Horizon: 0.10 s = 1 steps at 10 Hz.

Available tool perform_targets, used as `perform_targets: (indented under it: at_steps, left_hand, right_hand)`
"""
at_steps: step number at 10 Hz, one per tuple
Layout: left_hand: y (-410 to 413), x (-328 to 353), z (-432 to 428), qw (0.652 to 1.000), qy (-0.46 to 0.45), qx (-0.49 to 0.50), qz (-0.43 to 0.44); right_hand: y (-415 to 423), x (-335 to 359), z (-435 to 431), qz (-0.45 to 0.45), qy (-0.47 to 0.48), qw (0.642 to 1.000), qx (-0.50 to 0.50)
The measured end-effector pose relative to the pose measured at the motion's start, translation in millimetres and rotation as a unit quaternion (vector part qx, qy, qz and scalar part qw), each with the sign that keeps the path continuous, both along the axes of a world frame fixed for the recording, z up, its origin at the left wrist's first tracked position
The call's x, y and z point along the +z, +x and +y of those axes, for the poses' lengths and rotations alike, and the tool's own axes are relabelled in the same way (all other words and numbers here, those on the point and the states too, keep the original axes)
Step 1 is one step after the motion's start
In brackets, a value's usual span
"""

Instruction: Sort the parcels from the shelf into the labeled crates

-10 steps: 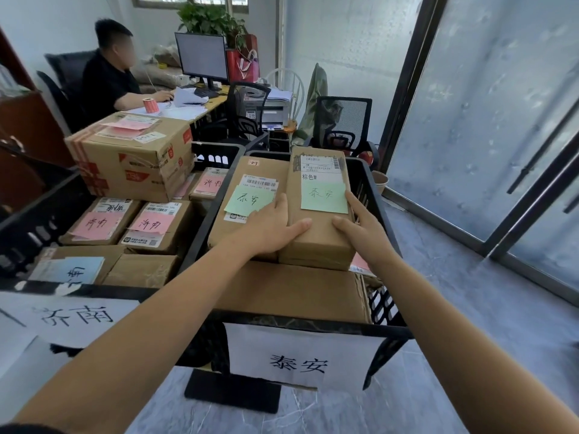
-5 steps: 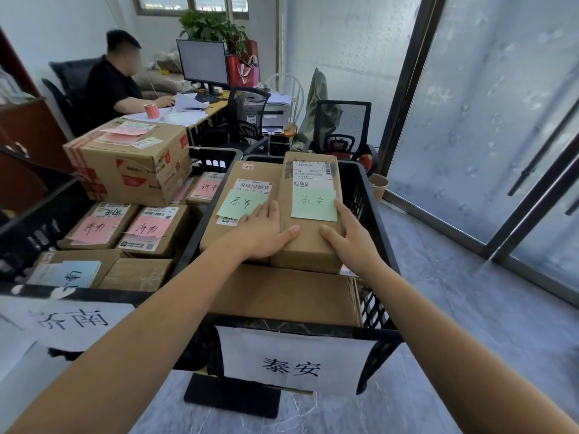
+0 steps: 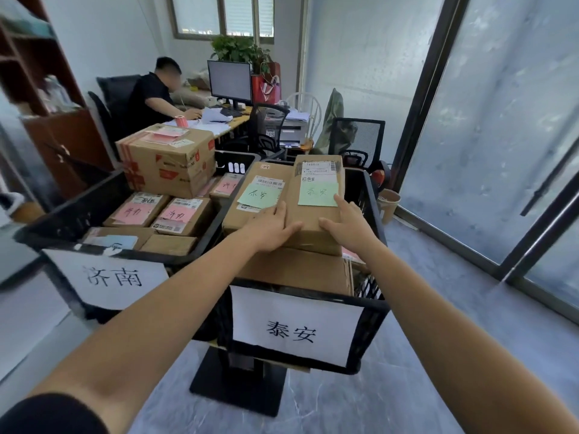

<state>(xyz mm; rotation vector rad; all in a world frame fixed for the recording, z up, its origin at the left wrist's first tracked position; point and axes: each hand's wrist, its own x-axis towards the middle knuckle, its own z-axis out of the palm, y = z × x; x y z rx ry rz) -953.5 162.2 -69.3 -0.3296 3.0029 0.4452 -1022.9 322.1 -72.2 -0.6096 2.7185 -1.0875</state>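
Parcel (image 3: 313, 213): brown carton with a green note, lying flat in the right crate (image 3: 360, 189). It sits on a larger carton (image 3: 297, 270) and touches a second green-note parcel (image 3: 238, 219) on its left.
Crate label (image 3: 294, 324): white sheet, "泰安".
Left hand (image 3: 269, 234): fingers straight, laid flat over the seam between both parcels; thumb on the parcel's top.
Right hand (image 3: 347, 228): fingers straight on the top's right side, index tip at the green note; no grasp.
Left crate (image 3: 78, 211): sheet "济南", holds pink-note parcels (image 3: 134, 211).
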Motion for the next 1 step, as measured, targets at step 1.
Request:
perform_targets:
  at_steps: [1]
  left_hand:
    - [22.2, -5.8, -1.1, 0.999, 0.005, -0.007, 0.048]
  right_hand:
    - [22.5, 2.5, 7.8, 0.058, 0.019, 0.998, -0.010]
